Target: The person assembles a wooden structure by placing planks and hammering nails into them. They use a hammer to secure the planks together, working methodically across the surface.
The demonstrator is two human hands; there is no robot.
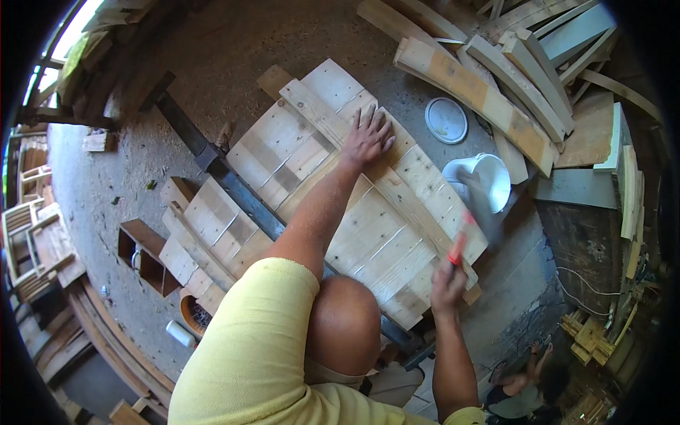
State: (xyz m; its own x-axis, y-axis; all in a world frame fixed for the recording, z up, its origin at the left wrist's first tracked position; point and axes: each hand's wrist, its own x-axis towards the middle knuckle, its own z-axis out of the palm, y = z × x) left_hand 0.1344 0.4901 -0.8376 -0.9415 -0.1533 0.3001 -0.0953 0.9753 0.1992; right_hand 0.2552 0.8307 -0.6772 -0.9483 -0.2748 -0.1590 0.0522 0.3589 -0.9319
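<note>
A wide panel of pale planks [386, 234] lies slantwise before me, with pale lines along its joints and narrow wooden strips laid across it. My left hand [367, 138] presses flat on one wooden strip [319, 113] near the panel's far part, fingers spread. At the panel's right edge, my right hand [449, 283] is closed round the red handle of what looks like a hammer [459, 244]; its head is smeared by motion. A long metal bar clamp [244, 191] runs diagonally across the panel and passes under my left arm.
A white bucket [496, 180] stands right of the panel, near a round white lid [446, 120]. Curved timber pieces [489, 106] are piled at the far right. To the left are a wooden box [145, 258] and a brown pot [193, 312]. Another person [524, 393] sits at lower right.
</note>
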